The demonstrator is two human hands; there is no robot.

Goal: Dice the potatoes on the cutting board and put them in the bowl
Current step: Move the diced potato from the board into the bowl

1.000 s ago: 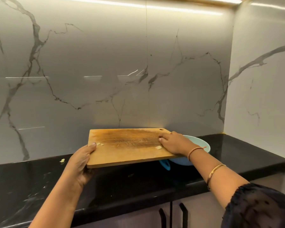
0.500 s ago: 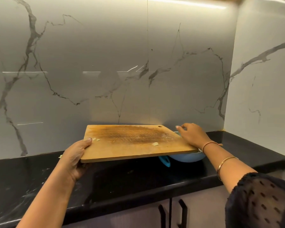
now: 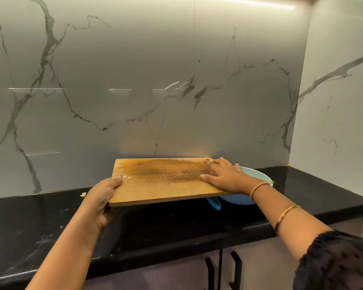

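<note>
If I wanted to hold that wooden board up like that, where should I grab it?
Probably by its short left end, coming in from the left, as the left hand does: thumb on top, fingers underneath. The cutting board is flat and thin, so an edge pinches easily. Its right end sits over the blue bowl, under the right hand.

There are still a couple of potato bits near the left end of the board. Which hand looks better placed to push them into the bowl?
The right hand, probably. It lies open on the board beside the bowl, free to sweep the bits across. The left hand grips the board's left end, holding it up.
</note>
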